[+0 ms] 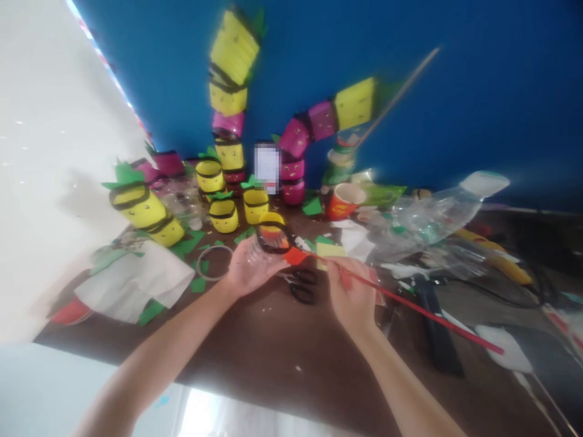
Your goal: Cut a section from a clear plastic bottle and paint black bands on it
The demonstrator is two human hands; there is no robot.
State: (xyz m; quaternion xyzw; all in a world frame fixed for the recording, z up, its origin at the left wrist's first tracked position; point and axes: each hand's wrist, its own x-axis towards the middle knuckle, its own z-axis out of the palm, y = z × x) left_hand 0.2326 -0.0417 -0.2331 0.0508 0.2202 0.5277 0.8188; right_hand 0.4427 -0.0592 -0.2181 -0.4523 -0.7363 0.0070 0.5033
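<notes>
A clear plastic cup (260, 254) with a black rim lies tilted in my left hand (248, 270), whose fingers are wrapped round its lower side. Orange and yellow colour shows inside and behind the rim. My right hand (353, 294) pinches a long red paintbrush-like stick (423, 311); its far end reaches a red-orange patch (296, 255) beside the cup. The stick's other end points to the lower right. Black-handled scissors (303, 286) lie on the table between my hands.
Yellow cups with faces (223, 216) and stacked magenta cups (293, 182) stand behind. A red paper cup (345, 201), clear bottles (455, 209) and a glue gun (503, 347) lie right. White cloth (136, 282) and a tape ring (215, 263) lie left.
</notes>
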